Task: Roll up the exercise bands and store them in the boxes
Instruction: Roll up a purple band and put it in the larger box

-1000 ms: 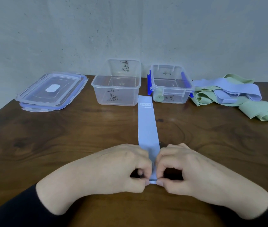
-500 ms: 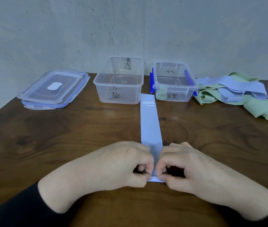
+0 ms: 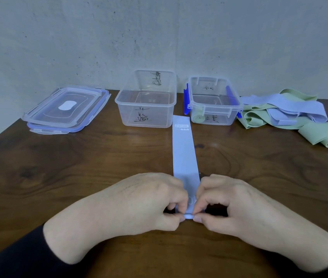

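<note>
Both hands work on one blue band (image 3: 184, 155) that lies flat on the wooden table (image 3: 79, 177) and stretches away from the fingertips toward the boxes. The left hand (image 3: 139, 199) and the right hand (image 3: 235, 205) have their fingers curled, and thumb and forefinger of each pinch the near end of the band, where a small first turn seems to form. I judge the rolling has only begun. Next, the fingers should push this turn forward, tight and straight. Beyond the band's far end stand the left box (image 3: 146, 101), which looks empty, and the right box (image 3: 213, 101), with one green roll (image 3: 198, 118) inside. More loose bands (image 3: 283, 111) wait far right of the fingers.
</note>
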### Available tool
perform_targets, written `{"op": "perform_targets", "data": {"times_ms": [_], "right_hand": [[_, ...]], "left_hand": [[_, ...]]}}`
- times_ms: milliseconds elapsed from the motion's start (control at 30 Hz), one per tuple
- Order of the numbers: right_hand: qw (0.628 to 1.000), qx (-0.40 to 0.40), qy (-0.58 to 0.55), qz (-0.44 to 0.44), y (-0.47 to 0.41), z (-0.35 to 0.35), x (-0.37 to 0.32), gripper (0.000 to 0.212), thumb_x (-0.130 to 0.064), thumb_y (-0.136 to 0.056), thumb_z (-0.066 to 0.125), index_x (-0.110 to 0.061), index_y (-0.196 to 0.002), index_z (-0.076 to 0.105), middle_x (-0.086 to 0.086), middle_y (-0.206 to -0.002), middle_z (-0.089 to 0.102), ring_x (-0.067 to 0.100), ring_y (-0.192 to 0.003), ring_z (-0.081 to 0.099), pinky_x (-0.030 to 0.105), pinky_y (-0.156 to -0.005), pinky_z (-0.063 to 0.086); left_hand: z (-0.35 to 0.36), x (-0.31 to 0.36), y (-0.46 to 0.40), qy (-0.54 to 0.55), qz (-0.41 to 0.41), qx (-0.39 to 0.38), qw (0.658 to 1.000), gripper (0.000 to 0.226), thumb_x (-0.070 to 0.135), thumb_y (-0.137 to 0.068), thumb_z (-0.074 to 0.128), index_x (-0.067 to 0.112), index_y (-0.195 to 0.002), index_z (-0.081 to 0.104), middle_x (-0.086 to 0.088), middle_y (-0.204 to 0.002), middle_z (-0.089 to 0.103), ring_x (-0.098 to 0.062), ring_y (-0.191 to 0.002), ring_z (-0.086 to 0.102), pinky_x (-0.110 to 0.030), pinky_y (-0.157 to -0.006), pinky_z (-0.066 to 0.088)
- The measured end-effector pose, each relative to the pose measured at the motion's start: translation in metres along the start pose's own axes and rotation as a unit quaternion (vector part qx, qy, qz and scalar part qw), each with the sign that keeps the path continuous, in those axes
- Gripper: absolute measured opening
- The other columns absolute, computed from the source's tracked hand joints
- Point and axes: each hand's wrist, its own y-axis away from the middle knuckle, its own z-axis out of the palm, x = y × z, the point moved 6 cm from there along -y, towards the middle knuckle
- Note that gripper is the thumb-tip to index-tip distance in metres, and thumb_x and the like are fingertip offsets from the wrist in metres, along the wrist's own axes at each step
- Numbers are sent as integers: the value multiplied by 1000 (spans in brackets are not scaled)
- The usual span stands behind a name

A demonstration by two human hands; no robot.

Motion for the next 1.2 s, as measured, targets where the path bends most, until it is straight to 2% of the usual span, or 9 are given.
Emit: {"op": "perform_targets", "data": {"times_ms": [267,600,767,833,933,1200], "right_hand": [[1000,18,0,9,0,-3,1,8,-31,-86,72,-36,-84,66,-20,-82,55,6,-83,55,9,-68,41],[1000,24,-5,13,-1,-2,4,5,-33,-88,69,-35,-85,72,-17,-87,59,5,-90,56,11,-73,41],[1000,16,8,10,0,-2,4,6,-43,-84,72,-40,-87,69,-19,-93,57,5,-96,53,13,-78,42],[1000,22,15,6,0,-1,5,6,-43,-85,72,-39,-89,71,-19,-95,57,3,-96,53,12,-78,40],[999,33,22,-1,0,-1,5,6,-40,-88,70,-36,-90,73,-19,-92,56,-1,-92,53,9,-76,38],[998,46,29,-4,-1,-4,6,3,-39,-88,68,-36,-89,67,-18,-83,57,6,-87,54,14,-74,42]], "left_hand": [[-2,1,0,-32,-14,16,999,13,38,-92,56,29,-88,65,13,-78,50,-6,-79,49,-10,-63,35],[-4,-5,0,-26,-33,30,999,9,39,-89,58,32,-84,59,11,-82,51,-6,-78,49,-16,-63,40],[-5,-5,0,-29,-29,29,999,16,39,-91,56,37,-77,49,12,-82,51,-6,-78,49,-18,-65,40],[-5,-7,0,-27,-28,32,999,14,45,-90,56,35,-80,53,12,-84,52,-7,-81,50,-18,-65,41],[-3,-11,1,-36,-39,19,998,23,57,-84,59,36,-93,58,14,-87,51,-5,-83,49,-16,-64,39],[-1,-12,0,-42,-45,17,998,18,51,-89,57,34,-96,59,13,-88,50,-5,-84,49,-16,-66,40]]}}
